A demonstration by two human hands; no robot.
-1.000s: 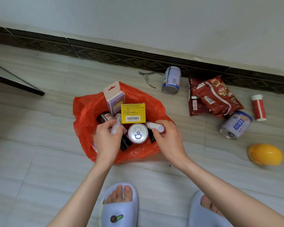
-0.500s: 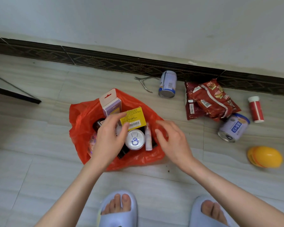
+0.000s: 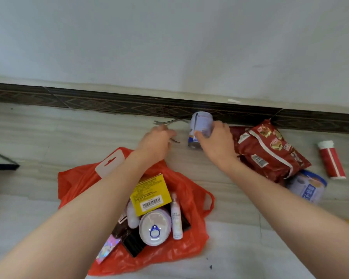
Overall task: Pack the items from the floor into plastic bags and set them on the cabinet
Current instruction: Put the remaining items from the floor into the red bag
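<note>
Both arms were stretched out over the orange plastic bag toward the dark skirting at the foot of the wall. The right hand had its fingers curled around a white and blue can lying on its side on the floor, thumb near the can's lower rim and fingers over its top. The left hand was down on a small metal tool just to the left of that can; its fingers looked bent over the tool, but the frame was blurred and I could not tell whether they were gripping it or only touching it.

Behind both wrists, nearer the person, the bag lay open on the tiled floor with things already inside: a yellow box with a barcode, a round tin with a pull tab, a slim white spray bottle beside the tin, and a white hang-tab box partly hidden under the left forearm.

To the right of the right hand, touching its edge, lay a red snack packet. Beyond the packet's near corner a second blue and white can rested on its side, partly under the right forearm. Farther right, well apart from the hand, a red tube with a white cap lay on the floor.
</note>
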